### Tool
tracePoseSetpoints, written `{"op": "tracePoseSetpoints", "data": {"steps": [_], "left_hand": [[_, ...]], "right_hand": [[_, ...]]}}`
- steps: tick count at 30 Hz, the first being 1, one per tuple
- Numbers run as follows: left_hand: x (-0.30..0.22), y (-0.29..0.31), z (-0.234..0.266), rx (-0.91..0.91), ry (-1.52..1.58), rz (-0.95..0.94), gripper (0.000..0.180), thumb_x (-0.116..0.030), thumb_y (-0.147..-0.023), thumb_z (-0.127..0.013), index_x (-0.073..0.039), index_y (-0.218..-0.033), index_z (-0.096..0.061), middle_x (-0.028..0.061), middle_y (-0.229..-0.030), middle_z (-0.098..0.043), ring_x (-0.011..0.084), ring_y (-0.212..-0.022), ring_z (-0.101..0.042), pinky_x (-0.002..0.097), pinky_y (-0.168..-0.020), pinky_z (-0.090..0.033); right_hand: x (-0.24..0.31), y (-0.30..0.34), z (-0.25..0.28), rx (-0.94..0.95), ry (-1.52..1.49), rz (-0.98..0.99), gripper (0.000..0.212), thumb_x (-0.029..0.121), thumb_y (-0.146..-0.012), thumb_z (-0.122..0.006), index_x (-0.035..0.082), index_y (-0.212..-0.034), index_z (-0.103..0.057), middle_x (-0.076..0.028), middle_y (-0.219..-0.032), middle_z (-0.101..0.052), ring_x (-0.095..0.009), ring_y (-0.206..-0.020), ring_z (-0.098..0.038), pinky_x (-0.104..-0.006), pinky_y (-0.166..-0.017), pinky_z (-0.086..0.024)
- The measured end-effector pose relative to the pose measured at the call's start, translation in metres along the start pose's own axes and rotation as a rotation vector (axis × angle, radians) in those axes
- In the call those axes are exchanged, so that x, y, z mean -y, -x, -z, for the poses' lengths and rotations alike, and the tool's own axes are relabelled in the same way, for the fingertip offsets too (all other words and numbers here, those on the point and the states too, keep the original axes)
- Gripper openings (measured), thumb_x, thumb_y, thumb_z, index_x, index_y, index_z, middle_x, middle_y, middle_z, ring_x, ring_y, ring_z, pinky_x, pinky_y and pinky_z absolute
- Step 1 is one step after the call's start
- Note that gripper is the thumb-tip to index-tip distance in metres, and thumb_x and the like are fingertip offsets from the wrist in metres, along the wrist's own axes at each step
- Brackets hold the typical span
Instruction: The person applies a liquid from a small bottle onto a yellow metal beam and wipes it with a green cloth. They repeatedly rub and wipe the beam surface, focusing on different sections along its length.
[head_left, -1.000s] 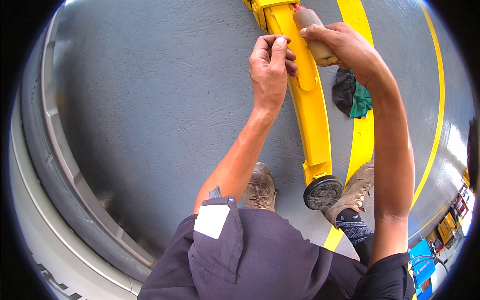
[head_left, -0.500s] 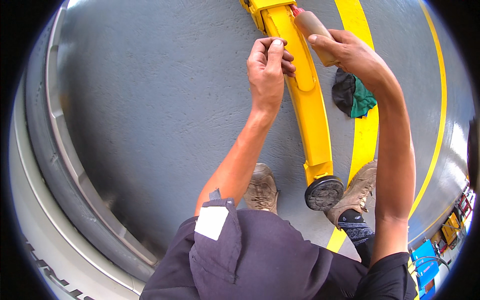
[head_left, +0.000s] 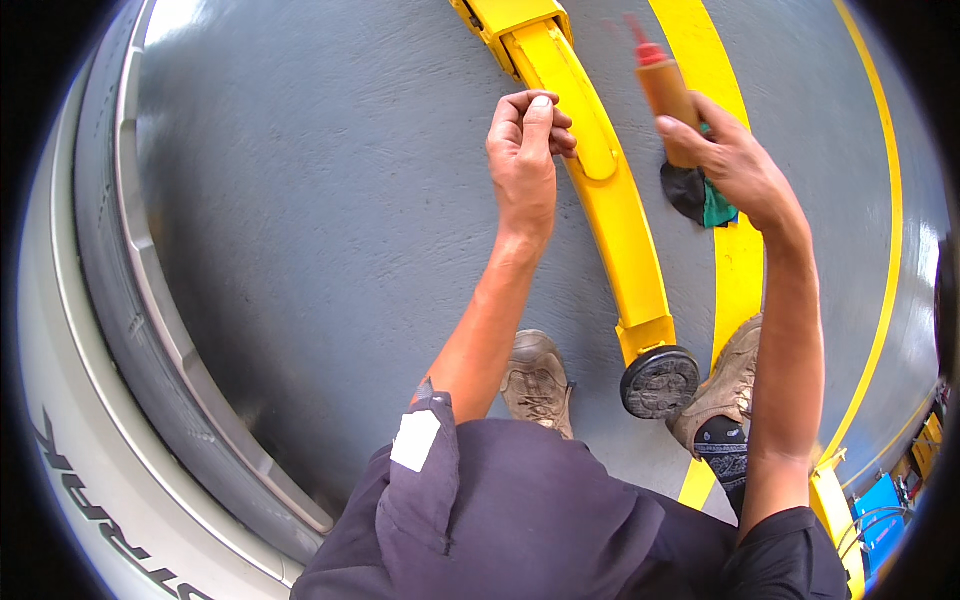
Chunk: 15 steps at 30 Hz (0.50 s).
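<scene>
My right hand (head_left: 745, 165) is wrapped round a brownish squeeze bottle (head_left: 668, 95) with a red nozzle cap. The bottle is upright with its tip pointing away from me, slightly blurred, and apart from the yellow lift arm (head_left: 625, 235). My left hand (head_left: 525, 150) is closed, thumb pressed to the curled fingers, over the left edge of the lift arm. Whatever the fingertips may hold is too small or hidden to make out. At the near end of the lift arm is a round black rubber pad (head_left: 660, 382), between my shoes.
A black and green cloth (head_left: 684, 192) lies on the grey floor (head_left: 330, 200), partly beneath my right hand and the bottle. Yellow stripes (head_left: 738, 275) run along the floor. A silver vehicle body (head_left: 85, 440) borders the left side. Blue equipment (head_left: 880, 520) stands at the lower right.
My right hand has drawn the bottle back and right, away from the lift arm, and its nozzle tip shows. My left hand has shifted slightly nearer, still closed.
</scene>
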<state>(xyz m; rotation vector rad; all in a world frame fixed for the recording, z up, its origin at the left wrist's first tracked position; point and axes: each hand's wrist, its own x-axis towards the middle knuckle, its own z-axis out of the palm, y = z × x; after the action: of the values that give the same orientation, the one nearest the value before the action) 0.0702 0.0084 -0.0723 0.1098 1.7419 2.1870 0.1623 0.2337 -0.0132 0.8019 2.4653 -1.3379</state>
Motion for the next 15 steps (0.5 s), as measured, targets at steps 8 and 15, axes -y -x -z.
{"op": "tracePoseSetpoints", "data": {"steps": [8,15], "left_hand": [[0.005,0.046,0.026,0.12,-0.116,0.106,0.027,-0.028,-0.119,-0.055,-0.005,-0.126,-0.068,0.0043,-0.097,-0.071,0.012,-0.081,-0.066,0.0317,-0.075,-0.057],[0.023,0.136,0.06,0.222,-0.261,0.455,0.031,-0.03,-0.121,-0.05,-0.003,-0.131,-0.063,0.0077,-0.101,-0.069,0.0142,-0.083,-0.068,0.0333,-0.076,-0.057]], "right_hand": [[-0.164,0.009,0.054,-0.666,-0.15,-0.133,0.081,0.054,-0.096,-0.09,0.012,-0.16,-0.064,-0.017,-0.141,-0.073,-0.033,-0.133,-0.068,-0.0509,-0.119,-0.05],[-0.206,0.017,0.044,-0.893,-0.206,-0.118,0.059,0.037,-0.099,-0.092,0.005,-0.144,-0.072,-0.013,-0.132,-0.079,-0.027,-0.121,-0.074,-0.0427,-0.113,-0.054]]}}
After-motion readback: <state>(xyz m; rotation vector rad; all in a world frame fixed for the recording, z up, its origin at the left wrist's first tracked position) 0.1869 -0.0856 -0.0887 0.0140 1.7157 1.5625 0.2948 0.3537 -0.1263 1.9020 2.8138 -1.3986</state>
